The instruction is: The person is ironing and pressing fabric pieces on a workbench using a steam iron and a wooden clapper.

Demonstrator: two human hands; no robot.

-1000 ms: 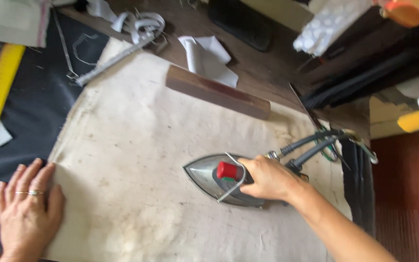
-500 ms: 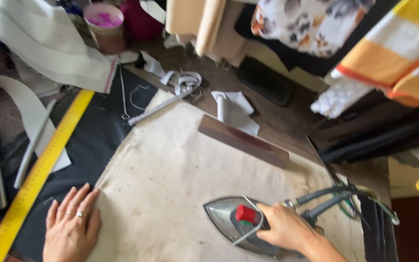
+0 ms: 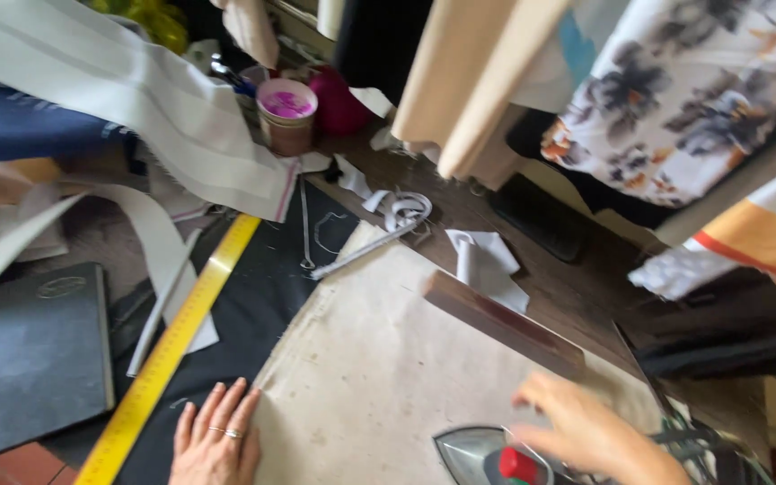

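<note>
My left hand [image 3: 217,440] lies flat with fingers spread and a ring on one finger. It rests where the cream pressing cloth [image 3: 379,377] meets the black fabric [image 3: 262,305]. A grey iron [image 3: 469,454] with a red knob [image 3: 518,465] stands on the cloth at the bottom edge, partly cut off. My right hand [image 3: 586,431] is blurred just above and to the right of the iron, its fingers apart and off the handle.
A yellow ruler [image 3: 172,346] runs diagonally left of my left hand, beside a dark book [image 3: 33,350]. A brown wooden strip [image 3: 505,323] lies across the cloth's far edge. A pink-topped cup [image 3: 286,112], white fabric strips [image 3: 136,99] and hanging garments [image 3: 675,90] crowd the back.
The view has swung up and left, showing more of the back of the table. My right hand has come off the iron's handle. My left hand stays flat on the cloth edge.
</note>
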